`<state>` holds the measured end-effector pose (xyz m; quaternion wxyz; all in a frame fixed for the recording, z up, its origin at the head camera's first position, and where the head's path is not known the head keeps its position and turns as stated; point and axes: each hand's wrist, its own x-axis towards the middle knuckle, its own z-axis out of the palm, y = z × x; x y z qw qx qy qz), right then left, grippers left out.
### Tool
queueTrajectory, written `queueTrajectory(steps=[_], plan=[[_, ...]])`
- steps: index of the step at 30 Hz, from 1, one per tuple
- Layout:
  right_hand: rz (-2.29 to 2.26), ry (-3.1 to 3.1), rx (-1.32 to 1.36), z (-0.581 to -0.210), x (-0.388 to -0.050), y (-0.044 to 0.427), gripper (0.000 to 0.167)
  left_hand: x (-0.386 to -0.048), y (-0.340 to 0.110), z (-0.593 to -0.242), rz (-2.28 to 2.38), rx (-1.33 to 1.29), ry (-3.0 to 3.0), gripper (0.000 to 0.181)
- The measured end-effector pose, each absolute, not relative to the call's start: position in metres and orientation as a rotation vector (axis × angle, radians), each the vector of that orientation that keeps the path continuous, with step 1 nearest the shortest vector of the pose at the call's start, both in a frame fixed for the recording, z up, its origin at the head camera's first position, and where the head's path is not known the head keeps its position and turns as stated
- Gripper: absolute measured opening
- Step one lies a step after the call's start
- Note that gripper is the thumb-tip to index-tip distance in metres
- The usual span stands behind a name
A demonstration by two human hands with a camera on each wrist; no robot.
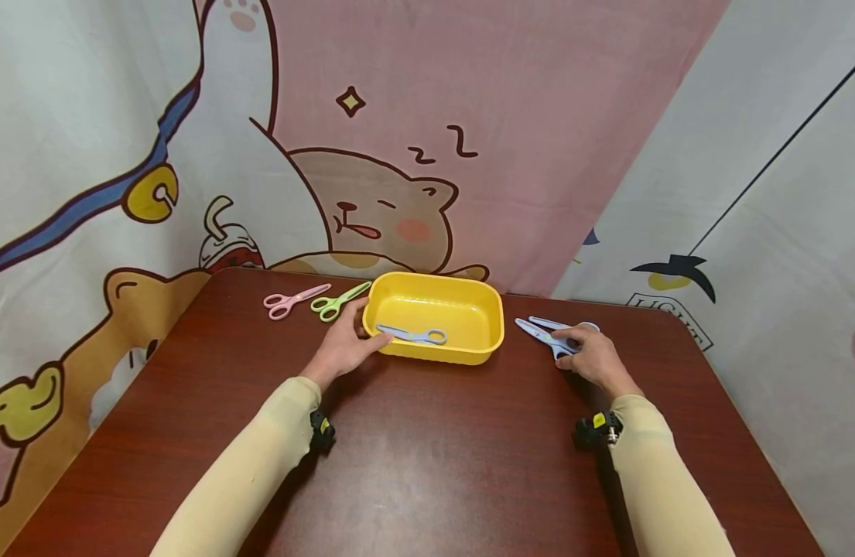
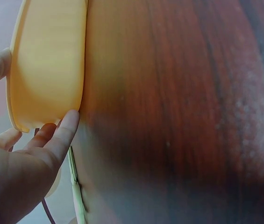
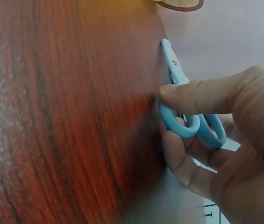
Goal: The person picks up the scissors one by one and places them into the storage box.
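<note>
A yellow plastic basket (image 1: 437,353) stands on the table, with one pair of blue scissors (image 1: 420,336) lying inside along its front wall. My left hand (image 1: 342,344) grips the basket's left end, thumb on the near rim and fingers round the end wall. To the right of the basket, my right hand (image 1: 590,357) pinches the handle of light-blue scissors (image 3: 174,123), whose blades point left. A second blue pair (image 1: 547,322) lies just behind, partly covered by that hand; in the right wrist view the two cannot be told apart clearly.
Pink scissors (image 1: 298,299) and green scissors (image 1: 340,302) lie left of the basket near the back edge of the dark red-brown table (image 1: 462,449). A printed cartoon curtain (image 1: 524,139) hangs right behind the table.
</note>
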<state>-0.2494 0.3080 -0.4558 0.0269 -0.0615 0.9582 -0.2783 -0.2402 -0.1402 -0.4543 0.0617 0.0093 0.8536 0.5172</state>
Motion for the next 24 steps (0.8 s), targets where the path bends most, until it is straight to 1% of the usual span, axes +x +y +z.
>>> queueTrajectory(steps=[8, 24], plan=[[-1.069, 2.784, -0.064, -0.4548, -0.2453, 0.3077, 0.049, -0.2402, -0.1403, -0.4541, 1.558, 0.017, 2.578, 0.089], [-1.218, 2.670, -0.040, -0.4570, -0.2433, 0.3120, 0.049, -0.2409, -0.1407, -0.4558, 1.571, 0.018, 2.570, 0.090]])
